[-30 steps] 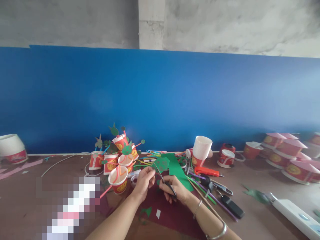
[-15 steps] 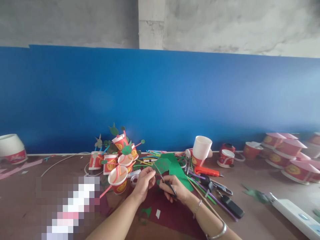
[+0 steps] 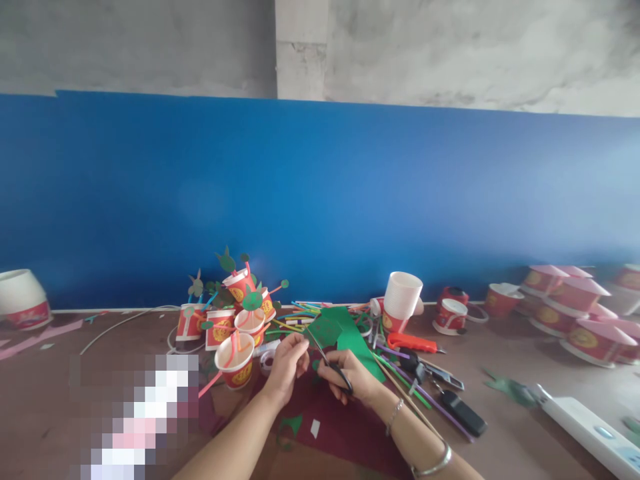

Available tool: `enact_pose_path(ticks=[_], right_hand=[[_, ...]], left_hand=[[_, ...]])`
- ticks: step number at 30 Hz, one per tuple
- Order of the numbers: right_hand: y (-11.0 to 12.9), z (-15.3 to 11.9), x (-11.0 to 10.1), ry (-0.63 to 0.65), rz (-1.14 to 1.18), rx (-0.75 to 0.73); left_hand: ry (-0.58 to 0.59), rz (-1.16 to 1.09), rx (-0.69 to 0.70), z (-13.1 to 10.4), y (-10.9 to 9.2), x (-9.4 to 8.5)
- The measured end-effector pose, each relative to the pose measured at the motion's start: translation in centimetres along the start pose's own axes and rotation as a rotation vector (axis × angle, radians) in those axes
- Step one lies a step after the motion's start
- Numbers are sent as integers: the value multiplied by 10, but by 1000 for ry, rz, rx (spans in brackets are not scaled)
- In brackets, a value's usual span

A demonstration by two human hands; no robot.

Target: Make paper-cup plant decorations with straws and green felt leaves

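Dark-handled scissors [image 3: 340,376] are in my right hand [image 3: 350,379], their thin blades pointing up and left toward my left hand [image 3: 289,365]. The fingers of my left hand are pinched together; whatever lies between them is too small to make out. Behind the blades is a piece of green paper [image 3: 326,329], and a longer green sheet [image 3: 359,345] lies to its right. Under both hands is a dark red sheet [image 3: 345,437], with a green scrap [image 3: 294,424] and a small white scrap [image 3: 315,428] on it.
Red and white paper cups [image 3: 234,360] with straws and green cutouts stand at left. Stacked white cups [image 3: 403,295], an orange cutter [image 3: 413,343], keys with a black fob [image 3: 463,412] and a white power strip [image 3: 593,427] lie right. Pink-topped cups [image 3: 595,340] stand far right.
The whole view has shifted very slightly. Both hands and the scissors hold nearly the same pose.
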State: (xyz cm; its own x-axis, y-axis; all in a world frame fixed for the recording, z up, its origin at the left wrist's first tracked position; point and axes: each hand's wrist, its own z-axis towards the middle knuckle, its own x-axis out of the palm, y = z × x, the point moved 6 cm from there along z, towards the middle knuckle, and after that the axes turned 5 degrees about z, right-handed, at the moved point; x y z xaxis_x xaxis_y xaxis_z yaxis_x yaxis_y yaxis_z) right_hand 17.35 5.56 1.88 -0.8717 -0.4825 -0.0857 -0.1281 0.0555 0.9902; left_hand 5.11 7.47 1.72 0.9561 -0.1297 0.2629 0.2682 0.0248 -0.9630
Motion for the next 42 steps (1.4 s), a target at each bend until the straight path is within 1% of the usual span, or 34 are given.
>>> enact_pose_path(ticks=[12,16,20,25,29,34,42], right_hand=[[-1,1,-3,-25,-20,16],[-1,2,-7,-80,-39,21],[-3,5,-10,-133,-2,20],[-1,4,-3,-84,5,0],[1,2,2,-59,-5,9],[2,1,3,-44,2,-9],[2,1,4,-37,13,-1]], left_hand=[[-46,38,-21,3,3,-3],[-54,79,14,4,3,-4],[-92,98,38,5,1,-6],[-89,66,64,3,-2,-5],[-54,39,36,2,-2,-2],[-23,2,6,0,-1,3],[-28,-1,-4,-1,-1,3]])
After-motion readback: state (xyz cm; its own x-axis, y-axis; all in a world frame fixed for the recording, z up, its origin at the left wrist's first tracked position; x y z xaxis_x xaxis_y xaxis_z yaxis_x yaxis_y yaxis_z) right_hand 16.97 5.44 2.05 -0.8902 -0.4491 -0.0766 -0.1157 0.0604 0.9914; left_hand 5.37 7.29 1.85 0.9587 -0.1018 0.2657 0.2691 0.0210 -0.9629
